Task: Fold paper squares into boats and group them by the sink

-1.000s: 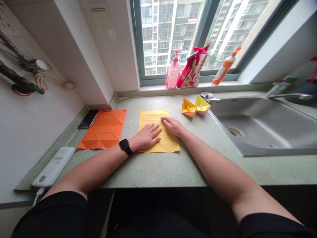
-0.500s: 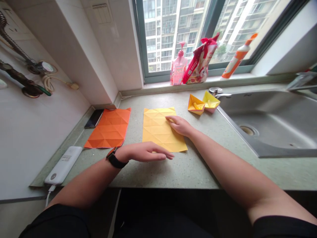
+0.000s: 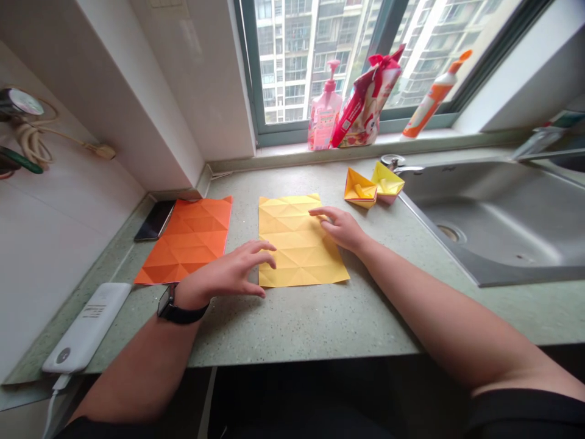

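Open, both of them: neither hand closes on anything. The left hand (image 3: 226,271), a black smartwatch (image 3: 180,313) at its wrist, arches with curled fingers (image 3: 269,256) reaching over the left edge of a yellow origami sheet (image 3: 297,256). The right hand (image 3: 340,228) lies relaxed at the sheet's right side, its fingertips (image 3: 317,212) over the paper, though whether they press on it cannot be told. That sheet lies flat on a speckled grey-green countertop (image 3: 297,323), directly between the hands, its surface marked with a grid of diagonal creases but with no fold standing up. Just to its left lies an orange sheet (image 3: 185,241), creased the same way and just as flat. Beyond the yellow sheet's far right corner, two paper boats are already folded: a yellow-and-orange boat (image 3: 360,190) touching a yellow boat (image 3: 386,182). So two pieces stand finished, while two creased sheets lie unfolded. A stainless steel sink (image 3: 434,235) lies to the right, and a smartphone (image 3: 154,221) sits beside the orange sheet.
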Demonstrator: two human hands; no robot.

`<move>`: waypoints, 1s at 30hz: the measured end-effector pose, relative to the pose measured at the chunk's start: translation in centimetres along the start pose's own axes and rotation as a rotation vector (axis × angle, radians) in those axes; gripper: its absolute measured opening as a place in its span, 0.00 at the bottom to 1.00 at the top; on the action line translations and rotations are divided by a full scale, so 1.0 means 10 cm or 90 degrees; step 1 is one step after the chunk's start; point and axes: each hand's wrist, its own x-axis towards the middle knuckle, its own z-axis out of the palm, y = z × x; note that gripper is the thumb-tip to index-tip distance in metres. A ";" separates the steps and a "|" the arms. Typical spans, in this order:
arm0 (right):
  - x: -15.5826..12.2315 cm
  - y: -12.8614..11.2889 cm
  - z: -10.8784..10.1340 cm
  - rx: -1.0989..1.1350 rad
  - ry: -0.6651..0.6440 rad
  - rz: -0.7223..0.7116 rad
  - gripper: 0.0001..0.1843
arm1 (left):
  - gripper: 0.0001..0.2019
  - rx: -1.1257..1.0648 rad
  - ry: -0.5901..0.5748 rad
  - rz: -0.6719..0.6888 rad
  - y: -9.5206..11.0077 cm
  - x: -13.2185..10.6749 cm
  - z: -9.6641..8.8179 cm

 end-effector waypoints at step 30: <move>-0.10 -0.42 -0.28 0.351 -0.085 -0.044 0.41 | 0.06 -0.116 0.398 -0.020 0.01 0.12 -0.04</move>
